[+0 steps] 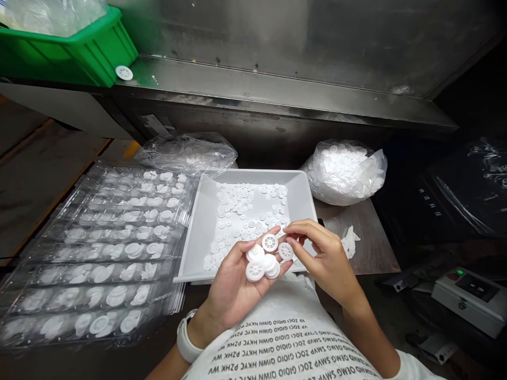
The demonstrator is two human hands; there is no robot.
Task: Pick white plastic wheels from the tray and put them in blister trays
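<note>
Head view: the left hand point(233, 285) lies palm up over the person's lap, just in front of the near rim of a white tray point(198, 232), its fingers loosely curled to cradle a small heap of white spoked wheels point(261, 266). The right hand point(322, 258) is closed in a fingertip pinch on a single wheel point(285, 251), touching the edge of that heap. Many smaller white parts point(245, 211) are scattered over the tray floor. To the left lies a stack of clear blister trays point(103, 253), their pockets filled with white pieces. Behind the tray lie a clear bag point(190, 153) and, to the right, a fuller bag of white parts point(344, 171). A green bin point(79, 53) stands on the steel ledge with a loose wheel point(124, 73) beside it. A grey control box point(471, 298) with a lit green lamp lies at the far right.

To handle this well, I would keep the cradling palm level and cupped so nothing rolls off, and take each wheel by its rim, not its thin spokes, one at a time.

Writing: the shirt point(285, 343) carries rows of capital letter groups, among them "ZOCI GIOIO QIWN HXYC PZHK". The marks on the dark equipment at right are too small to read, and no brand shows.
</note>
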